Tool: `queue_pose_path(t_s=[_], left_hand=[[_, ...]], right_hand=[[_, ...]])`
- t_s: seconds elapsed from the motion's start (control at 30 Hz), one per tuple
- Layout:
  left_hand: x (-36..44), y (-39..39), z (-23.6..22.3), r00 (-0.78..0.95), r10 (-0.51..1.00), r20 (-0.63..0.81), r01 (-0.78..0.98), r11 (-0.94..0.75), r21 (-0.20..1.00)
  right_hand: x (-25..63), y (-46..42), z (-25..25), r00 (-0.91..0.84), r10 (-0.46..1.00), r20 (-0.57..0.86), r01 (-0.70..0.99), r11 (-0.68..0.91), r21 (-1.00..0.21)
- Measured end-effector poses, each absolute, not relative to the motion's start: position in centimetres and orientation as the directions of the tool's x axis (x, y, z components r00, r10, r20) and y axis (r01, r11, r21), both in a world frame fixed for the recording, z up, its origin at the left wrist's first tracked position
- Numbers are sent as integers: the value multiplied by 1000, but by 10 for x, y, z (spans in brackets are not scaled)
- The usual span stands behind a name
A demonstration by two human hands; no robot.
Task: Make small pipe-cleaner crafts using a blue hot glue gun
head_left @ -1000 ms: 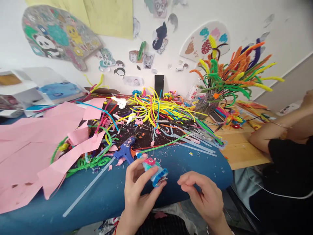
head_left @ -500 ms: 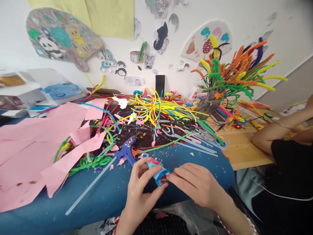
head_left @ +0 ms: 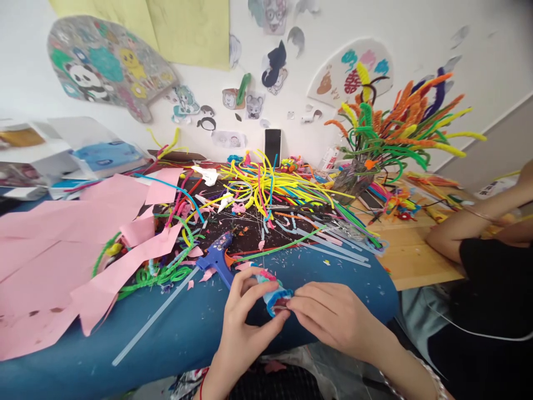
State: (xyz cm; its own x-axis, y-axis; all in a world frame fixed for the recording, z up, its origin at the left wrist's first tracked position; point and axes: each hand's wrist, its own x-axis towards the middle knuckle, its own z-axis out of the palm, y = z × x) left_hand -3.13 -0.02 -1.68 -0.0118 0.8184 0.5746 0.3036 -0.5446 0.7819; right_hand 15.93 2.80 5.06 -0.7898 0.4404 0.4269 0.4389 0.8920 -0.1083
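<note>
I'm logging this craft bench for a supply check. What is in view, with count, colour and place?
craft piece: one, blue and pink, pinched between both hands
glue gun: one, blue, on the cloth just beyond the hands
glue stick: one long, clear, left of the hands
pink paper: many sheets, far left
pipe cleaners: heap, mostly yellow, table centre
bouquet: one, orange, green, yellow, back right
phone: one, black, against the wall
co-worker's arm: one, right edge
left hand: holds the craft piece
right hand: fingertips on the craft piece
</note>
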Motion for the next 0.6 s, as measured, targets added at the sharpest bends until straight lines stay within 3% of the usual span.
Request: queue_pose_path(t_s=[0.27, 0.47, 0.6], left_hand=[[-30, -4, -17, -64, 817, 573, 248, -543, 802], [-29, -7, -15, -63, 799, 599, 199, -578, 792], [-32, -6, -19, -112, 800, 590, 243, -554, 797]], right_hand=[[148, 25, 46, -716, 520, 465, 455, 854, -253], [155, 18, 38, -595, 642, 484, 331, 744, -580], [171, 13, 35, -363, 765, 532, 178, 618, -766]])
